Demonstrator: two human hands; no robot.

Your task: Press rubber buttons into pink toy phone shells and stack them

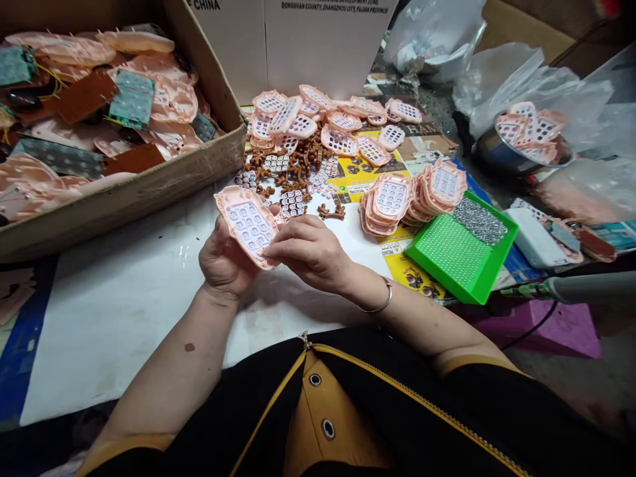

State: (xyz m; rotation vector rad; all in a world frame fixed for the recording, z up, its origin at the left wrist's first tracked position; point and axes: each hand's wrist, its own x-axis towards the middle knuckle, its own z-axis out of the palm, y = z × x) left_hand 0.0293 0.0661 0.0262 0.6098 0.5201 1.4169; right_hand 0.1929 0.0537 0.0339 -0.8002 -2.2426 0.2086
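My left hand [223, 262] grips a pink plastic toy-phone shell [247, 224] from below, with a white keypad sheet seated in it. My right hand [311, 250] rests on the shell's lower right edge, its fingers curled and pressing there. A silver bangle [380, 306] circles the right wrist. Just beyond the hands lie loose white keypad sheets [292, 203] and small brown pieces [298, 169] on the white tabletop [124, 311].
A cardboard box [149, 182] of pink shells and circuit boards stands at left. Loose pink shells [338, 126] lie at the back, stacked ones [412, 195] at right. A green tray [460, 255] with screws sits beside a powered screwdriver [571, 288]. A metal bowl [501, 156] holds more shells.
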